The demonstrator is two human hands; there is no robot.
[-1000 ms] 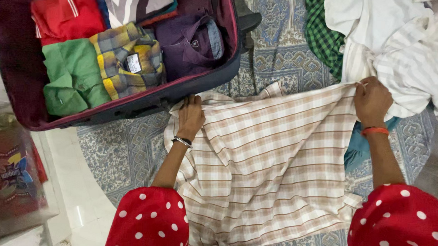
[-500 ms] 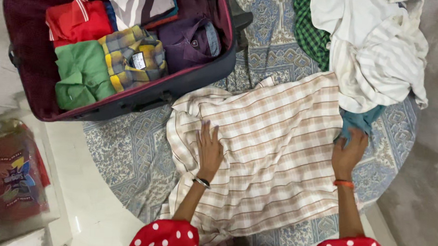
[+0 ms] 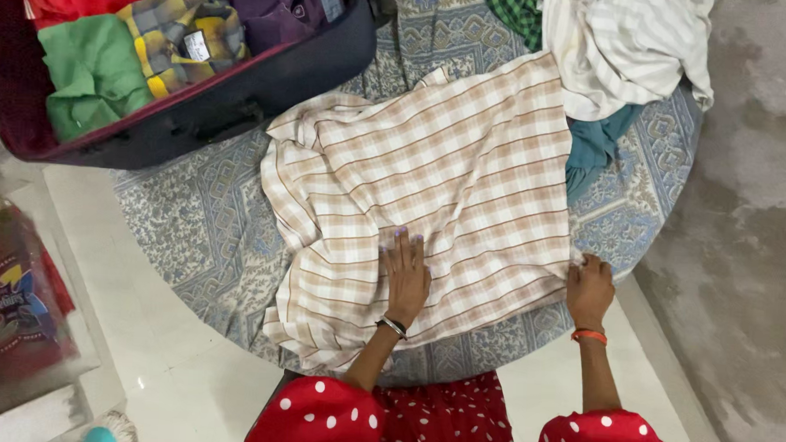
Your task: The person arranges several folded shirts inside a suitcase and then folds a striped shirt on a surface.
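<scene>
A beige and white checked shirt (image 3: 431, 170) lies spread flat on a blue patterned mat (image 3: 189, 239). My left hand (image 3: 406, 275) rests palm down on the shirt's lower middle, fingers together, a dark bangle at the wrist. My right hand (image 3: 590, 290) grips the shirt's lower right corner at the hem, with an orange band on the wrist. Red sleeves with white dots show at the bottom of the view.
An open dark suitcase (image 3: 240, 91) with folded green, yellow-checked, red and purple shirts stands at the top left. A pile of white striped, green checked and teal clothes (image 3: 621, 54) lies at the top right. A printed bag (image 3: 10, 301) sits at the left on the white floor.
Both hands slid down the shirt from its top edge to its lower part. The right hand moved from the shirt's side to the bottom right corner. The view shifted back.
</scene>
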